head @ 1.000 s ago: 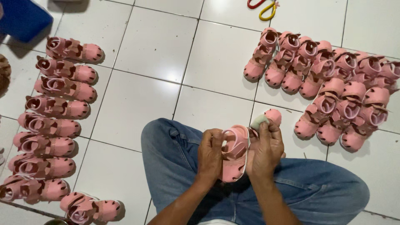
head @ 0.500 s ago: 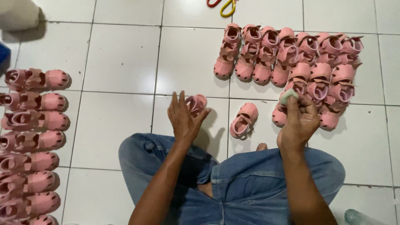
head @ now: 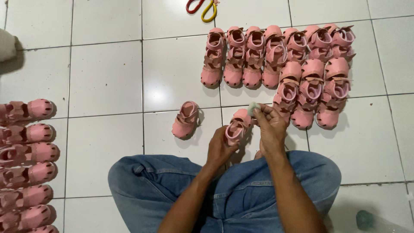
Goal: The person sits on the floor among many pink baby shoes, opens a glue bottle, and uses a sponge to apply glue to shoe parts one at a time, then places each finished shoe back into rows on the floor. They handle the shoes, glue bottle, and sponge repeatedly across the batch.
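Head view, person sitting on a white tiled floor (head: 103, 82), jeans-clad legs (head: 241, 194) crossed at the bottom edge.

Left hand (head: 219, 149): fingers curled shut around a small pink sandal (head: 236, 126), gripping it from below at the heel end, toe pointing up and away. The sandal is off the floor, just above the knees, near the floor's middle.

Right hand (head: 271, 129): thumb and fingertips pinched closed on a small pale greenish pad (head: 252, 108), held right at the toe of the held sandal. Whether the pad actually touches the sandal, can't tell. Other fingers are folded in.

One loose pink sandal (head: 186, 119) lies on the floor just left of the hands, apart from the rest.

Batch of matching sandals (head: 284, 64) packed in rows toward the floor's far right, toes pointing at the person, nearest ones just beside the right hand.

Second batch (head: 28, 159) runs in a column down the left edge, toes pointing right, partly cut off by the frame.

Scissors with red and yellow handles (head: 202, 7) lie at the far edge, top centre. A greenish blurred object (head: 365, 220) sits at the bottom right corner; can't tell what it is.
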A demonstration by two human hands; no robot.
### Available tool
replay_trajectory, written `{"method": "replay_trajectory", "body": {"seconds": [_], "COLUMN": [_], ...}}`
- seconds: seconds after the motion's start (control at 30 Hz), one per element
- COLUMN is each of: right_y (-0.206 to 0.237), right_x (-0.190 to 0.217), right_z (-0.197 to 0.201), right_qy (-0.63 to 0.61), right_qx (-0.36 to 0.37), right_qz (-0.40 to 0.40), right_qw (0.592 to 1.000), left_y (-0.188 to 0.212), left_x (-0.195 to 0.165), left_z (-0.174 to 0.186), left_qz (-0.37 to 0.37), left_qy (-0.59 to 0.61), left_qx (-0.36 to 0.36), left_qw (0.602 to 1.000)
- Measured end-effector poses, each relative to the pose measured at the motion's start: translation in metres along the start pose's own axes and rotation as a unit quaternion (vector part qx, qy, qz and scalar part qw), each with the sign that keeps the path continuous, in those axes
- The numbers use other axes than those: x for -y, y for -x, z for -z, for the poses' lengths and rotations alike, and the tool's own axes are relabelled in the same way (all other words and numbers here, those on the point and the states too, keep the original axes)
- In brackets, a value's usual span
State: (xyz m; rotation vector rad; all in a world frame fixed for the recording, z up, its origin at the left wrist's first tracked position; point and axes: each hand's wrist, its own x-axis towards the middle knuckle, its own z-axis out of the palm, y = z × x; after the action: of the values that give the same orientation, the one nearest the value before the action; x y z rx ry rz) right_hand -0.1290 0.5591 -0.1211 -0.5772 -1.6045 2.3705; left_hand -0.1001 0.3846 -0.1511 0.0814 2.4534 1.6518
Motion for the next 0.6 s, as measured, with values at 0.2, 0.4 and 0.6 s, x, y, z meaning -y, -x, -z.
{"method": "replay_trajectory", "body": {"seconds": [0.2,0.4,0.6], "right_y": [0.006,0.063,0.106], "right_x": [0.002,0.020,0.036], "right_z": [-0.007,-0.043,-0.070], "right_qy": [-0.017,-0.127,-0.057], "right_qx": [0.005,-0.035,-0.105], "right_qz": [-0.009,-0.065,0.184], "right_qw": [1.000,0.989,0.976], "left_y": [0.020,0.054,0.080], "left_x": [-0.024,-0.066,-0.108], "left_z": [0.081,0.111,0.088], "left_qz": [0.076,0.004,0.127], "left_qy": [0.234,0.359,0.705], "left_qx": [0.138,0.097,-0.049], "left_qw": [0.959,0.928,0.696]}}
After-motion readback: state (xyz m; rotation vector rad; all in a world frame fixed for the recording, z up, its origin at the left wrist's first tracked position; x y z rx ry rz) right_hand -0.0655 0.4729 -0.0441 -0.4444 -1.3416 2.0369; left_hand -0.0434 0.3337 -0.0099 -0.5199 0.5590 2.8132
